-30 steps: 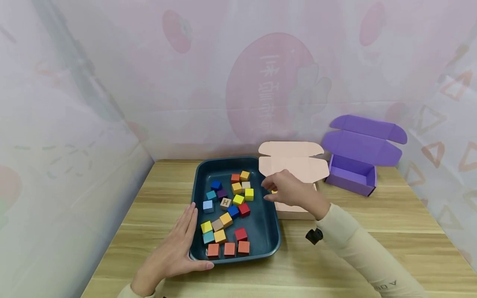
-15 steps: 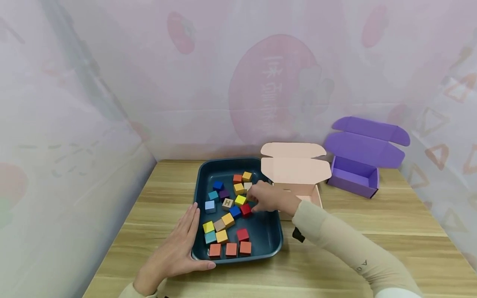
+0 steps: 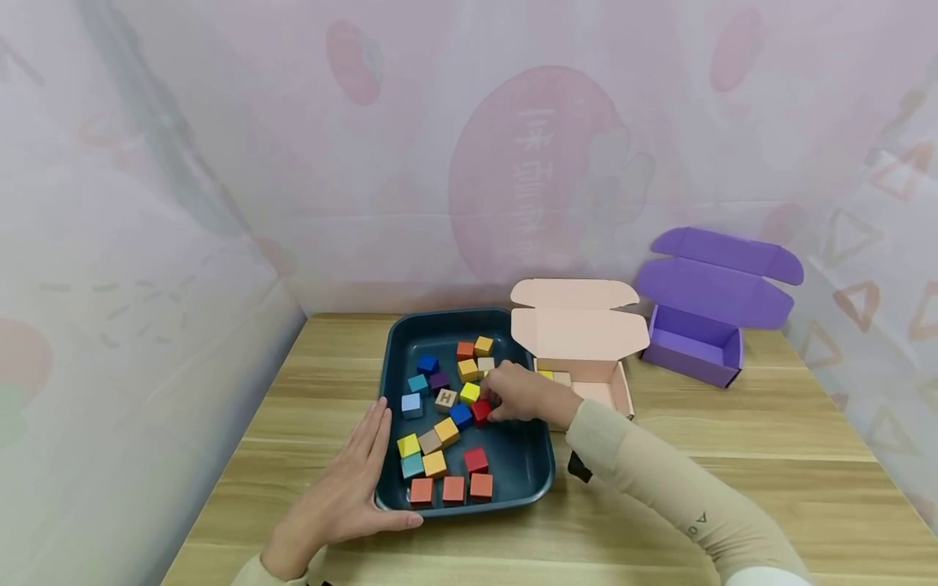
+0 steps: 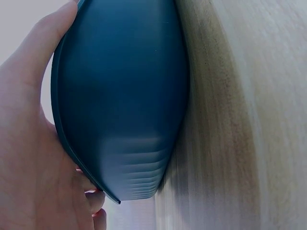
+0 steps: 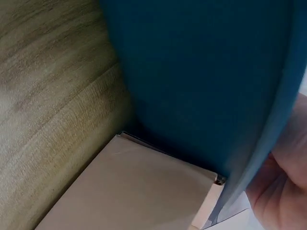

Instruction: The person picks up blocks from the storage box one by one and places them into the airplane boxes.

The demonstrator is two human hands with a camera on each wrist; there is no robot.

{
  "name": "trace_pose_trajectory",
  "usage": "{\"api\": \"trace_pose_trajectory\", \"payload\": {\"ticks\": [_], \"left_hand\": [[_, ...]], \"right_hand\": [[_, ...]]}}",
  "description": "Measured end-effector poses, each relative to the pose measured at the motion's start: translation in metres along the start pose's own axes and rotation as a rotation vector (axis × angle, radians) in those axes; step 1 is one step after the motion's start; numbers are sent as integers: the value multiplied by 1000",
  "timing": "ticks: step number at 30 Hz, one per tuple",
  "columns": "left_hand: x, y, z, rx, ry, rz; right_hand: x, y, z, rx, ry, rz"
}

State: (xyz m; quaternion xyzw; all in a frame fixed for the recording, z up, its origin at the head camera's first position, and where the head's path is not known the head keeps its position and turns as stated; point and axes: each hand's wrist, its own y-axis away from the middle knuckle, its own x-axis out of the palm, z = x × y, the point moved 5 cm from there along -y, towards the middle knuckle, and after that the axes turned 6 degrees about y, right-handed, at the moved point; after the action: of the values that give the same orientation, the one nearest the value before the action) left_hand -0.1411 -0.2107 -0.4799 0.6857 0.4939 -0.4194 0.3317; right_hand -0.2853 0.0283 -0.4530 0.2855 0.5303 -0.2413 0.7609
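A dark blue tray point(image 3: 513, 480) holds several coloured wooden cubes, among them a red cube point(image 3: 481, 412), a yellow cube point(image 3: 471, 393) and a plain cube marked H point(image 3: 446, 399). My left hand point(image 3: 340, 484) rests against the tray's near left corner, fingers straight along the rim and thumb by the front edge; the left wrist view shows it at the tray's outer wall point(image 4: 124, 86). Over the tray's right half, my right hand point(image 3: 523, 393) reaches down with bent fingers beside the red cube. It mostly covers another yellow cube, and whether it pinches that cube is hidden.
Right of the tray stands a lidded pale pink box point(image 3: 597, 395), its lid up, with a yellow and a plain cube inside. Farther right is a purple box point(image 3: 692, 346) with its lid raised. Both stand on the wooden table point(image 3: 681, 431); a printed curtain hangs behind.
My right hand has moved left and down from over the pink box into the tray among the cubes, uncovering the box's inside. My left hand stays at the tray's corner.
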Motion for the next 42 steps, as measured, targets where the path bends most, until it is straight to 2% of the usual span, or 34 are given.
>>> {"api": "trace_pose_trajectory", "payload": {"ticks": [5,9,16,22,33,42], "left_hand": [[1,0,1,-7,3,5],[1,0,1,-6,1,3],[-1,2,-1,0,-16,-1],[-1,1,-1,-1,-22,1],[2,-1,-1,10,-5,-7],[1,-2,-2,13,-2,-14]], "right_hand": [[-6,3,-3,-13,-21,-41],[-21,11,-6,-21,-69,-73],[-51,35,-12,-20,-116,-134],[-67,57,-30,-33,-138,-207],[-73,94,-73,65,-145,-277],[-59,113,-104,169,-165,-275]]}}
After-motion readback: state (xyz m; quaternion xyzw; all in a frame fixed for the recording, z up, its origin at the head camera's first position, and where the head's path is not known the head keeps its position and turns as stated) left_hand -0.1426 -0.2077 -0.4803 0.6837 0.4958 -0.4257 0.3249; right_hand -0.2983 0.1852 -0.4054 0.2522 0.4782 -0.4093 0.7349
